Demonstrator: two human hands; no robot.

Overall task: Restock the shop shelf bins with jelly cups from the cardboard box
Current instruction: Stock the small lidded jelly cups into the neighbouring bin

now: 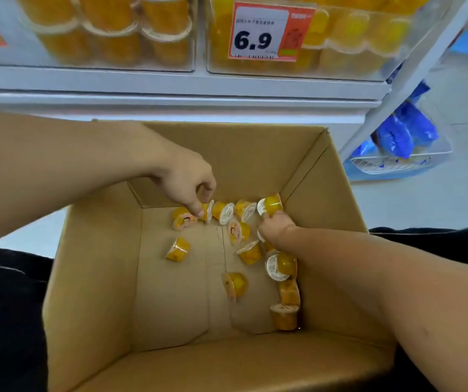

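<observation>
Left hand: the left hand (187,179) is deep in the cardboard box (97,278), fingers curled down, thumb and fingertips pinching the rim of a jelly cup (208,211) lying on its side near the far wall.
Right hand: the right hand (275,226) comes in from the right wall, fingers bent round a yellow cup (272,205) at the far right corner — the grip sits on the cup's underside, and the fingertips are mostly hidden behind it.
Loose cups, far row: two more cups (224,212) lie between the two hands, foil lids turned toward the camera, with another (183,218) just left of the left hand's thumb.
Loose cups, floor: one cup (178,249) lies alone on the left of the box floor, one (235,284) near the centre seam, one (238,232) just left of the right wrist.
Loose cups, right wall: a line of them runs under the right forearm — a lid-up one (280,267), then two (285,316) against the wall nearer the camera.
Shelf bins: above the box, a clear bin (108,38) on the left holds stacked orange cups; the bin on the right (354,38) holds yellower ones and carries a price tag (263,32) reading 6.9.
Off to the right: blue packets (405,131) sit in a white wire basket (396,162) on the floor.
</observation>
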